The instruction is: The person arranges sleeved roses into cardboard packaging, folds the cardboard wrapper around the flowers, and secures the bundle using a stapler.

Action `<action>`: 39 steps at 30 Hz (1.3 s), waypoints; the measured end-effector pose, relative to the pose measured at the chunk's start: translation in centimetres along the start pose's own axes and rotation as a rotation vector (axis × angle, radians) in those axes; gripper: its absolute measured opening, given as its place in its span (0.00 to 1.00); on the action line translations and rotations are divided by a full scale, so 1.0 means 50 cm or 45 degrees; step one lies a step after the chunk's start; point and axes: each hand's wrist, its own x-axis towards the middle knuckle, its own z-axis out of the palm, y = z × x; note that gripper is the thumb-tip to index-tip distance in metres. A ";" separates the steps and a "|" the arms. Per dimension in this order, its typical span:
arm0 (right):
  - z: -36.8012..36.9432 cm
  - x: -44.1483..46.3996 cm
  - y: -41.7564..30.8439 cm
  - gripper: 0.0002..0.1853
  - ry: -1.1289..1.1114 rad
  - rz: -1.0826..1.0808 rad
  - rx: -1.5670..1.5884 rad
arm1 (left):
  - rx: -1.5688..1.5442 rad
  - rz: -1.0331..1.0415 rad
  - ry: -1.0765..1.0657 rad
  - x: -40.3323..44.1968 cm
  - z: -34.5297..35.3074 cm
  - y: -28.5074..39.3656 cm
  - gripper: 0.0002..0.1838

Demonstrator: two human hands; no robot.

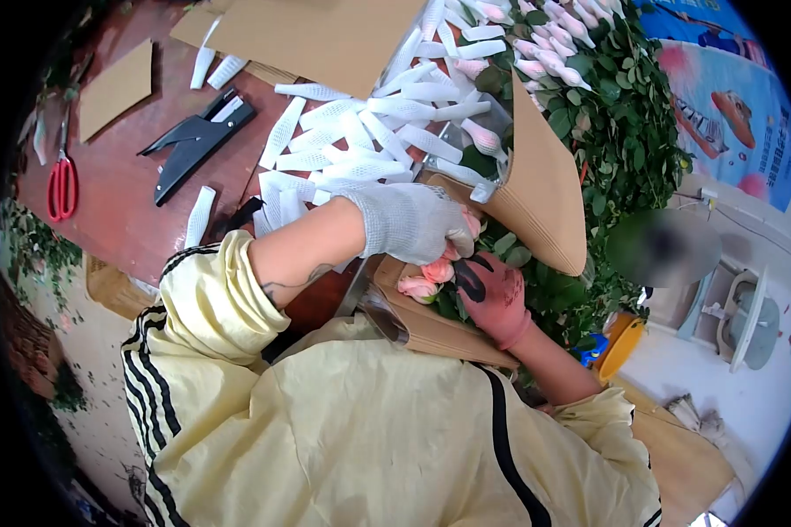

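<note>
My left hand point(417, 224), in a pale grey knitted glove, has its fingers curled down on a pink rose. Just beside it is my right hand point(494, 299), in a pink glove with black marks; its fingers are bent together among the leaves and what they hold is hidden. Below my left hand, pink roses point(417, 288) lie between a brown cardboard sheet point(444, 327) in front and another folded cardboard piece point(536, 189) behind. Green leaves point(518, 256) show around the roses.
White mesh sleeves point(356, 167) are heaped on the red table point(114, 189). A black stapler point(204, 145), red-handled scissors point(62, 187) and cardboard sheets point(303, 39) lie there too. Sleeved pink roses point(554, 53) with dense foliage point(628, 132) stand at the upper right.
</note>
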 end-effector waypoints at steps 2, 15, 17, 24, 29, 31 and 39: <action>0.026 -0.011 0.018 0.15 0.238 -0.090 -0.068 | -0.021 -0.002 -0.007 0.002 -0.009 0.006 0.07; -0.012 0.005 -0.017 0.14 0.302 -0.186 -0.058 | -0.055 -0.178 0.026 -0.011 -0.021 0.028 0.06; -0.005 -0.002 -0.006 0.15 0.263 -0.262 -0.029 | -0.153 -0.186 -0.046 -0.008 -0.018 0.019 0.06; -0.010 -0.007 0.004 0.15 0.091 -0.246 -0.072 | 0.070 -0.295 0.132 -0.026 -0.004 0.070 0.03; -0.014 -0.032 0.020 0.17 0.165 -0.164 -0.037 | 0.015 -0.273 0.013 -0.029 0.020 0.071 0.05; -0.013 -0.033 0.022 0.19 0.298 -0.028 -0.135 | -0.113 -0.293 -0.009 -0.024 0.025 0.074 0.05; -0.010 -0.005 0.022 0.11 0.237 -0.002 -0.148 | 0.135 -0.277 -0.203 -0.048 0.004 0.157 0.25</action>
